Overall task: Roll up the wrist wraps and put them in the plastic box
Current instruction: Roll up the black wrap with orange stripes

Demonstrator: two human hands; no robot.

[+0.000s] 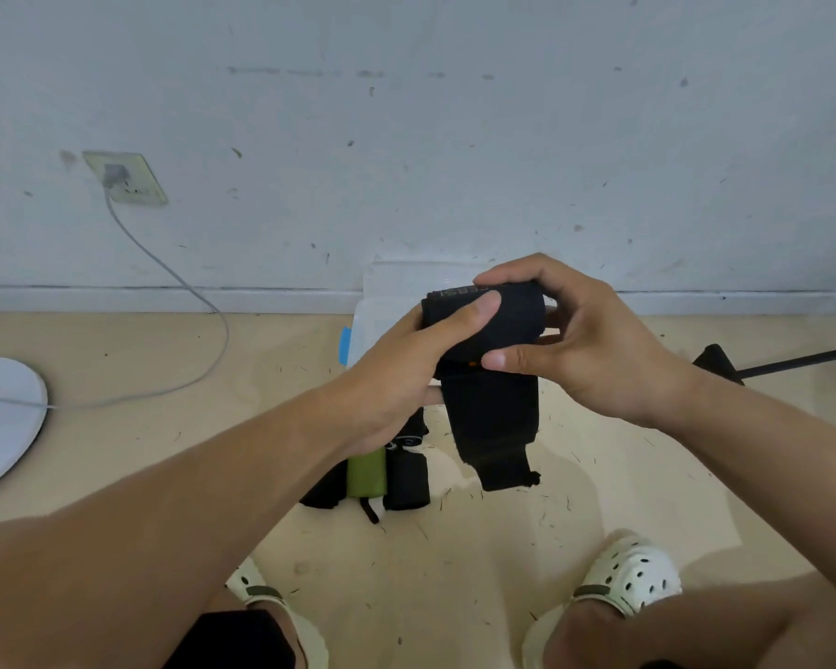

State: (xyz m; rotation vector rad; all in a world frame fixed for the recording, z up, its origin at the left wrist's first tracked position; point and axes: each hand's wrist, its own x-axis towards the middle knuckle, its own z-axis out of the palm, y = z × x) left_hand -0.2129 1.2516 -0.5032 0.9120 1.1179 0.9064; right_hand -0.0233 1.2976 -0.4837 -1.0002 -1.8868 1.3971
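Clearly the black wrist wrap (483,330) is soft, light cloth, half rolled above the plastic box (377,301); left hand (406,374) and right hand (585,340) clamp the roll; grip its ends, since the limp tail hangs loose.

left hand (406,374): fingers curled, gripping | right hand (594,340): fingers curled, gripping

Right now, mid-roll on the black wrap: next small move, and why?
Probably keep turning the roll to take up the loose tail. Both hands, left hand and right hand, grip the black wrap, but a flat length hangs unrolled below it. The plastic box sits right behind, so the drop comes after the tail is wound in.
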